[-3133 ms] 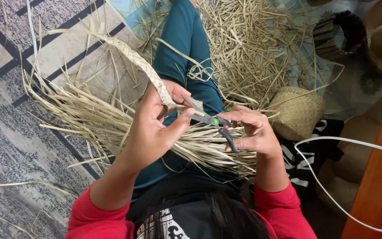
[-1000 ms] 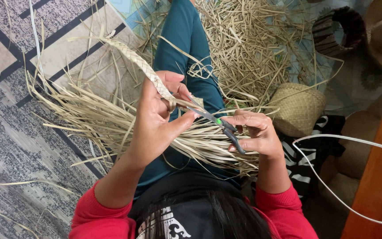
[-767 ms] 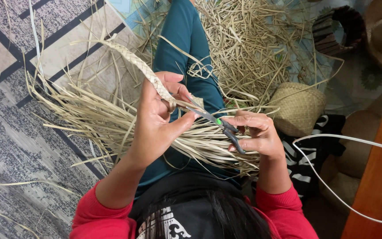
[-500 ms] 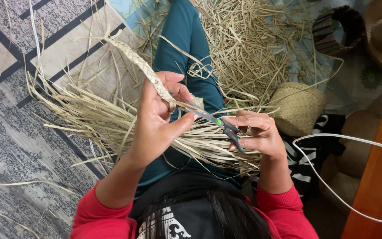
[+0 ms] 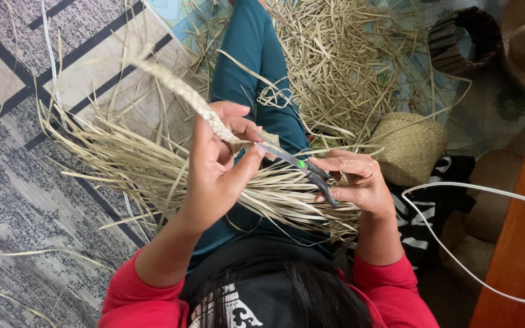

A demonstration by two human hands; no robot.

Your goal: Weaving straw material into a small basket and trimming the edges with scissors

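On the patterned rug [image 5: 13, 182] at the left, loose straw [image 5: 123, 164] fans out across the lap, and a plaited braid [image 5: 183, 97] rises from it into the left hand [image 5: 214, 164], whose thumb and fingers pinch the braid's near end. To its right, the scissors [image 5: 299, 167] sit in the right hand [image 5: 356, 182], fingers curled tight round the handles, blades at the braid's end; a woven basket [image 5: 411, 146] lies beyond. This looks like trimming stray strands, which calls for steadying the braid.
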